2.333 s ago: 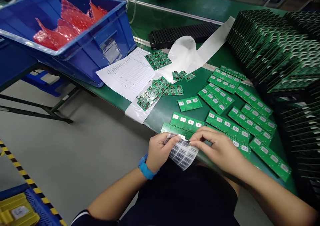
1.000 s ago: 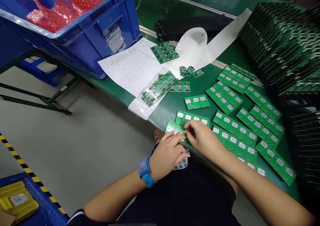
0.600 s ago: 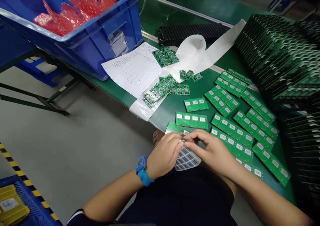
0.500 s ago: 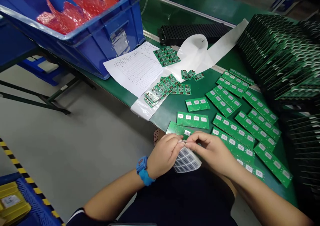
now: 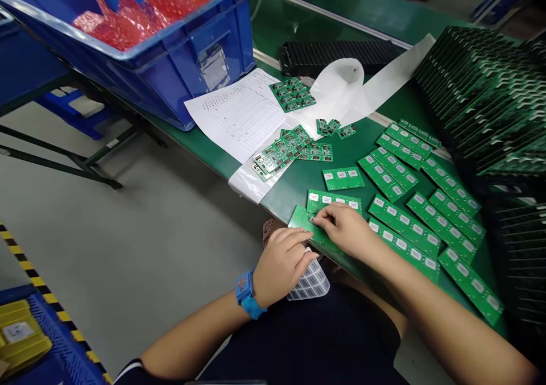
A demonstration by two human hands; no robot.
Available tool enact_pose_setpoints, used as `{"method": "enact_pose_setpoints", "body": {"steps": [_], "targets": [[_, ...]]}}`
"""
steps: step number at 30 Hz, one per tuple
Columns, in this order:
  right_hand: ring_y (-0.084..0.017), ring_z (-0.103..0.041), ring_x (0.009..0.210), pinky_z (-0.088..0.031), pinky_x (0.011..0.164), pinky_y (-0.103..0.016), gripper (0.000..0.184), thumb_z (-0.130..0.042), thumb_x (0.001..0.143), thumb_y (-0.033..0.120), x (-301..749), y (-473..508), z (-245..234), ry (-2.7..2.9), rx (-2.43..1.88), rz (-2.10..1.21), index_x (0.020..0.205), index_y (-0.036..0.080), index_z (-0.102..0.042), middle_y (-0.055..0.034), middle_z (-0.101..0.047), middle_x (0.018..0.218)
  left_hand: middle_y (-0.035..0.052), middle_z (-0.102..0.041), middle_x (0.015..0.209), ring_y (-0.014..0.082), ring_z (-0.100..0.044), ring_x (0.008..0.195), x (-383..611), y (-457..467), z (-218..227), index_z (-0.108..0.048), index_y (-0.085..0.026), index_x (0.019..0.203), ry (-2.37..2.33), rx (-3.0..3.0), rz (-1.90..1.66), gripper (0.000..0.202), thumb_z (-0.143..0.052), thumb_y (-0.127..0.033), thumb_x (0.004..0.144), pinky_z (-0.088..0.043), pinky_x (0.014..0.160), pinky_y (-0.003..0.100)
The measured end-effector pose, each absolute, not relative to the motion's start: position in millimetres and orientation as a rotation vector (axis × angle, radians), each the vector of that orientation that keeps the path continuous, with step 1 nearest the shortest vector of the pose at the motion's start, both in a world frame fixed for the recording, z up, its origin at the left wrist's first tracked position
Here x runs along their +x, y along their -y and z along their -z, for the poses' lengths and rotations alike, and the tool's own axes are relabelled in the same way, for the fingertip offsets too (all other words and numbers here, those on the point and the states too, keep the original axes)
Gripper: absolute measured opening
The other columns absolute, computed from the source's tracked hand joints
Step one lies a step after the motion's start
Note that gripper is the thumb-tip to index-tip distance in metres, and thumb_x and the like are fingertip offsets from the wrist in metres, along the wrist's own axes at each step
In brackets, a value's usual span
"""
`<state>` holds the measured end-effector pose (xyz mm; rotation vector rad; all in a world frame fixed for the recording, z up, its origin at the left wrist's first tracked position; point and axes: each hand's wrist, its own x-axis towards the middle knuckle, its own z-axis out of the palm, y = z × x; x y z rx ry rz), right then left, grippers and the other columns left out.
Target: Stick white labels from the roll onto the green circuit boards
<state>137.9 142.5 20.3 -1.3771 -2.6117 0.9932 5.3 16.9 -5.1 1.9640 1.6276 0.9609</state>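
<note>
My left hand (image 5: 281, 265), with a blue watch on its wrist, holds a curved sheet of small printed labels (image 5: 310, 282) just off the table's front edge. Its fingertips reach to the near edge of a green circuit board (image 5: 300, 217). My right hand (image 5: 347, 228) is closed in a pinch at that board, with a tiny pale label (image 5: 313, 220) at the fingertips; the fingers cover part of the board. Just behind lies another circuit board strip (image 5: 318, 196) bearing a row of white labels.
Several labelled board strips (image 5: 403, 220) lie to the right, near tall racks of boards (image 5: 482, 100). Unlabelled-side boards (image 5: 284, 149), a printed form (image 5: 236, 115) and white film (image 5: 336, 89) lie farther back. A blue crate (image 5: 166, 72) holds red bubble wrap (image 5: 140, 12).
My right hand has left the label sheet and moved up to the nearest board, carrying a small label. My left hand keeps the sheet, now lower beneath its fingers. The view has shifted slightly.
</note>
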Motion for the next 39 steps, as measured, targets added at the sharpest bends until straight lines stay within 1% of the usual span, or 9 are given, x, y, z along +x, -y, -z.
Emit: {"method": "enact_pose_setpoints", "body": {"steps": [4, 9, 11, 13, 17, 19, 27, 33, 39], "targets": [[-0.019, -0.055, 0.076, -0.039, 0.073, -0.032, 0.017, -0.051, 0.082, 0.023, 136.8, -137.7, -19.9, 2.676, -1.357, -0.876, 0.069, 0.019, -0.060, -0.0040, -0.063, 0.075, 0.0048, -0.064, 0.113, 0.0217, -0.053, 0.110, 4.8, -18.0, 3.8, -0.056, -0.017, 0.065, -1.636, 1.999, -0.920, 0.027, -0.048, -0.025, 0.089, -0.042, 0.093, 0.042], [-0.025, -0.052, 0.078, -0.034, 0.071, -0.038, 0.017, -0.046, 0.085, 0.027, 136.0, -120.0, -28.2, 2.869, -1.267, -0.146, 0.082, 0.018, -0.061, -0.0095, -0.058, 0.078, 0.0050, -0.064, 0.114, 0.0221, -0.053, 0.110, 5.6, -20.4, 3.1, -0.058, -0.017, 0.067, -1.648, 2.047, -0.871, 0.026, -0.048, -0.027, 0.089, -0.042, 0.093, 0.042], [-0.026, -0.051, 0.079, -0.034, 0.071, -0.039, 0.019, -0.046, 0.085, 0.027, 136.5, -119.7, -31.4, 2.810, -1.264, -0.014, 0.094, 0.016, -0.059, -0.0111, -0.058, 0.080, 0.0053, -0.064, 0.114, 0.0223, -0.054, 0.109, 6.0, -21.2, 2.3, -0.059, -0.017, 0.068, -1.656, 2.056, -0.855, 0.026, -0.048, -0.027, 0.089, -0.042, 0.093, 0.042], [-0.025, -0.052, 0.082, -0.036, 0.073, -0.039, 0.022, -0.046, 0.084, 0.024, 135.4, -126.1, -32.2, 2.701, -1.247, -0.202, 0.103, 0.016, -0.054, -0.0103, -0.058, 0.083, 0.0058, -0.064, 0.113, 0.0225, -0.054, 0.109, 6.5, -21.3, 1.2, -0.059, -0.016, 0.068, -1.657, 2.060, -0.843, 0.027, -0.048, -0.028, 0.089, -0.043, 0.092, 0.043], [-0.016, -0.056, 0.076, -0.043, 0.070, -0.030, 0.027, -0.044, 0.080, 0.013, 123.7, -143.6, -26.5, 2.504, -1.120, -1.068, 0.106, 0.019, -0.046, -0.0028, -0.059, 0.082, 0.0057, -0.064, 0.114, 0.0233, -0.052, 0.110, 8.7, -18.5, -0.3, -0.060, -0.016, 0.069, -1.649, 2.060, -0.817, 0.029, -0.046, -0.030, 0.090, -0.041, 0.094, 0.043], [-0.014, -0.056, 0.072, -0.044, 0.067, -0.027, 0.029, -0.044, 0.078, 0.010, 115.8, -146.9, -22.9, 2.460, -1.134, -1.286, 0.106, 0.019, -0.044, -0.0007, -0.059, 0.078, 0.0051, -0.064, 0.113, 0.0226, -0.052, 0.110, 10.1, -17.0, -0.9, -0.060, -0.016, 0.071, -1.653, 2.054, -0.805, 0.028, -0.046, -0.031, 0.090, -0.041, 0.094, 0.042], [-0.013, -0.055, 0.069, -0.043, 0.065, -0.027, 0.029, -0.044, 0.075, 0.005, 107.4, -144.0, -17.9, 2.495, -1.176, -1.234, 0.101, 0.017, -0.046, -0.0003, -0.059, 0.074, 0.0054, -0.065, 0.110, 0.0210, -0.052, 0.109, 11.5, -16.3, -1.4, -0.061, -0.016, 0.072, -1.662, 2.078, -0.790, 0.028, -0.045, -0.030, 0.090, -0.041, 0.094, 0.040], [-0.020, -0.052, 0.080, -0.042, 0.071, -0.033, 0.017, -0.044, 0.080, 0.009, 109.9, -126.3, -14.3, 2.725, -0.996, -0.733, 0.089, 0.019, -0.054, -0.0049, -0.060, 0.080, 0.0067, -0.065, 0.100, 0.0217, -0.054, 0.102, 12.3, -16.6, -1.8, -0.060, -0.015, 0.069, -1.662, 2.074, -0.769, 0.031, -0.045, -0.031, 0.090, -0.042, 0.092, 0.041], [-0.025, -0.048, 0.107, -0.041, 0.086, -0.041, 0.021, -0.043, 0.085, 0.017, 137.8, -162.2, -20.5, 2.596, -1.003, -0.233, 0.097, 0.016, -0.060, -0.0154, -0.052, 0.120, 0.0063, -0.063, 0.113, 0.0234, -0.053, 0.109, 12.9, -15.1, -2.5, -0.059, -0.016, 0.068, -1.656, 2.064, -0.800, 0.029, -0.046, -0.028, 0.090, -0.041, 0.095, 0.044]]}}
